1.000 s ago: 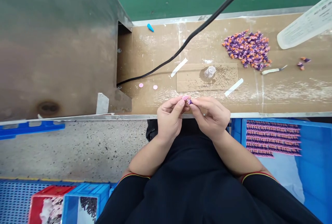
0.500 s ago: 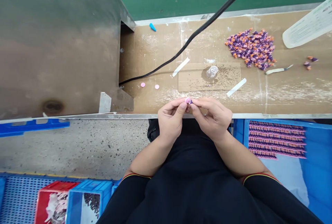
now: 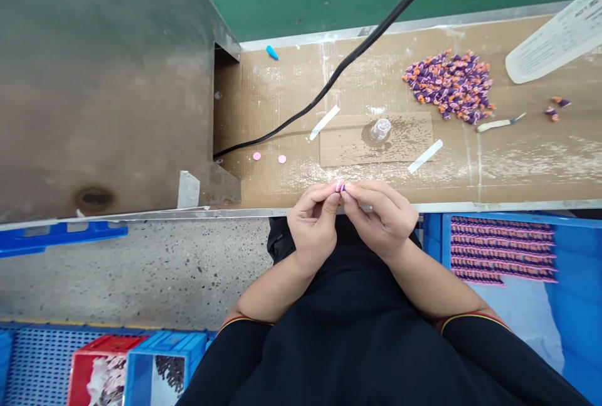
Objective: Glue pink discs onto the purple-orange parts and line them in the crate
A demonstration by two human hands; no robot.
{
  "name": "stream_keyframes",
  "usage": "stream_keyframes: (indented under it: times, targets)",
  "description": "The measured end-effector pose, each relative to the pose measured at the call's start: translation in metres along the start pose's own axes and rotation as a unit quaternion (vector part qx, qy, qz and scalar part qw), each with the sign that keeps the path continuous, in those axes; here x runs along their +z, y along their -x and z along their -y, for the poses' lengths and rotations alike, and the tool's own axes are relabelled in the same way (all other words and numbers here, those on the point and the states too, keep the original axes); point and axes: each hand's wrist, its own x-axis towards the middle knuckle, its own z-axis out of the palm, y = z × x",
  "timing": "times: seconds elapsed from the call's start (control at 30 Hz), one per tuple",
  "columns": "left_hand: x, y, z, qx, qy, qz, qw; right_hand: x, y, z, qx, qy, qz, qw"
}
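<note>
Between the fingertips of both hands is a small pink and purple piece (image 3: 340, 186), near the table's front edge. My left hand (image 3: 314, 221) pinches its pink side with thumb and forefinger. My right hand (image 3: 382, 214) pinches the purple side, and its fingertips nearly meet the left ones. Beyond the hands a small clear cup (image 3: 380, 130) stands on a wet-speckled cardboard piece (image 3: 341, 142). Two pink discs, one at the far left (image 3: 256, 156) and one nearer (image 3: 282, 159), lie on the table. A heap of purple and orange pieces (image 3: 449, 86) lies at the back right.
A large metal box (image 3: 108, 92) fills the left, with a black cable (image 3: 324, 89) crossing above the table. A white-handled tool (image 3: 493, 125) and a translucent bottle (image 3: 550, 39) are at right. Below right, a blue crate (image 3: 576, 280) holds rows of pieces (image 3: 503, 246).
The pink disc between my fingers has turned more edge-on, and my fingertips are closer together. The whole view has shifted slightly.
</note>
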Motion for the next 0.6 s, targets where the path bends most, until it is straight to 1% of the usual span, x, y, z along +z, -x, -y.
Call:
stream_keyframes:
  times: [0.07,0.17,0.23,0.3,0.37,0.43,0.47,0.53,0.6]
  targets:
    - [0.001,0.002,0.002,-0.035,0.029,0.002,0.999,0.002,0.002,-0.001,0.004,-0.012,-0.001,1.0]
    - [0.004,0.004,0.004,-0.067,0.06,-0.002,0.996,0.001,0.004,-0.001,0.01,-0.02,-0.002,1.0]
    - [0.007,0.003,0.005,-0.086,0.087,0.006,0.992,-0.005,0.002,-0.003,0.017,-0.023,0.002,1.0]
    - [0.007,-0.001,0.008,-0.108,0.115,0.019,0.987,-0.017,-0.003,-0.01,0.036,-0.02,0.029,0.999]
    - [0.003,-0.007,0.012,-0.122,0.128,0.021,0.984,-0.033,-0.01,-0.024,0.071,0.002,0.093,0.993]
    - [-0.003,-0.013,0.015,-0.124,0.12,0.008,0.985,-0.05,-0.019,-0.042,0.099,0.034,0.186,0.977]
    - [-0.006,-0.016,0.016,-0.119,0.114,0.001,0.986,-0.056,-0.023,-0.051,0.101,0.048,0.234,0.966]
    - [-0.013,-0.021,0.017,-0.102,0.105,-0.013,0.989,-0.066,-0.029,-0.067,0.082,0.069,0.319,0.942]
    - [-0.018,-0.023,0.016,-0.079,0.099,-0.027,0.992,-0.069,-0.032,-0.078,0.049,0.085,0.381,0.92]
